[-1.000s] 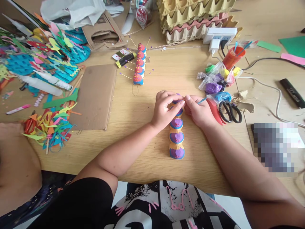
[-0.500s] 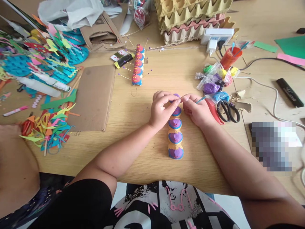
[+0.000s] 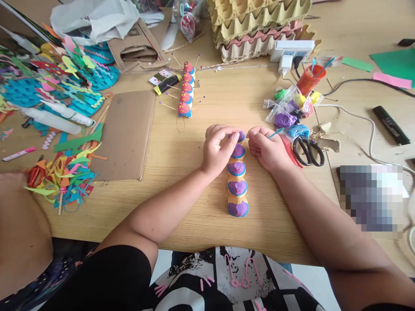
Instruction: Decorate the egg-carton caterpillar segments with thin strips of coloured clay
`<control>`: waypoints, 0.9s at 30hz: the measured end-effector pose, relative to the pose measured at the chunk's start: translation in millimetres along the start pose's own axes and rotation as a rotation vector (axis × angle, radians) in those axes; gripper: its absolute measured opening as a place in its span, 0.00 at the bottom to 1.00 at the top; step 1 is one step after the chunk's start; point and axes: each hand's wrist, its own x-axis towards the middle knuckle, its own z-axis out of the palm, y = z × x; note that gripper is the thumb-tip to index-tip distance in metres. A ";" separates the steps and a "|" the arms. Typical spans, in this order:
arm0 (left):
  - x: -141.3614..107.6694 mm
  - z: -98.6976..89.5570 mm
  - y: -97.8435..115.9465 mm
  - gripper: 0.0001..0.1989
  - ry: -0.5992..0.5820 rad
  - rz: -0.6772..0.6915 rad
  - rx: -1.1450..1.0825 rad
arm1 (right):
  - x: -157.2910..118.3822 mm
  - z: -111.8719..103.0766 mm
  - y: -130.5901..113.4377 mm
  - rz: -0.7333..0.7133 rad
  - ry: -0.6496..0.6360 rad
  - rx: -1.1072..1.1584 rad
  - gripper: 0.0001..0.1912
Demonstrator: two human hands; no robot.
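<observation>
A strip of egg-carton bumps (image 3: 237,188) stands lengthwise before me, its orange sides edged in blue, with purple clay and small red faces on top. My left hand (image 3: 218,149) is at its far end, thumb and index fingertip close together beside the farthest purple bump. Anything between those fingertips is too small to make out. To the right of the strip, my right hand (image 3: 268,150) is closed around a thin blue clay tool (image 3: 276,133) that sticks out over its back. Its thumb and index finger are pinched.
Farther back stands a red-and-blue bump strip (image 3: 186,93) with pins in its sides. On the right are bagged clay (image 3: 287,112), black-handled scissors (image 3: 308,152) and a red cup (image 3: 311,79). Cardboard (image 3: 126,134) and paper scraps (image 3: 65,175) lie left, near another person's arm (image 3: 24,220).
My hands have parted: the fingertips that met above the far end of the strip now have a gap between them, uncovering the farthest purple bump. The view has shifted slightly.
</observation>
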 end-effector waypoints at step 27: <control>-2.6 -1.0 4.0 0.15 -0.001 0.150 0.086 | 2.1 -3.7 3.0 0.003 -0.006 0.014 0.28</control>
